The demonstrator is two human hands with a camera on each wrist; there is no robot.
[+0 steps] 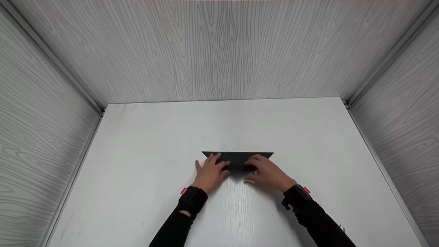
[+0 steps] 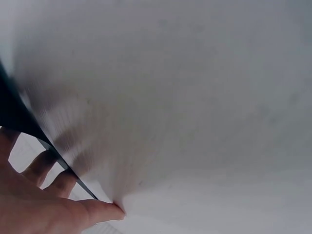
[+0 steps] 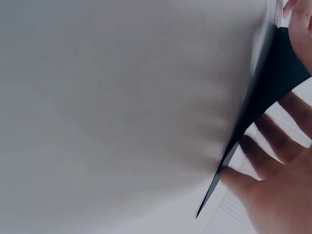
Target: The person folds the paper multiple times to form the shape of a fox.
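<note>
A black paper sheet (image 1: 236, 161) lies on the white table in front of me, its long straight edge at the far side and a pointed corner at either end. Over its left part my left hand (image 1: 210, 173) rests with fingers spread, the little finger reaching past the slanted side onto the table. My right hand (image 1: 267, 171) touches the right part with its fingers bent slightly, thumb apart near the lower side. The left wrist view has the dark paper (image 2: 17, 109) along the fingers. In the right wrist view, fingertips meet the paper's (image 3: 278, 68) edge. The hands hide both slanted sides partly.
The white tabletop (image 1: 154, 137) spreads around the hands. Grey wood-grain panels stand behind it (image 1: 219, 51), on the left (image 1: 41, 137) and on the right (image 1: 401, 120). Both wrists wear black bands with red tags.
</note>
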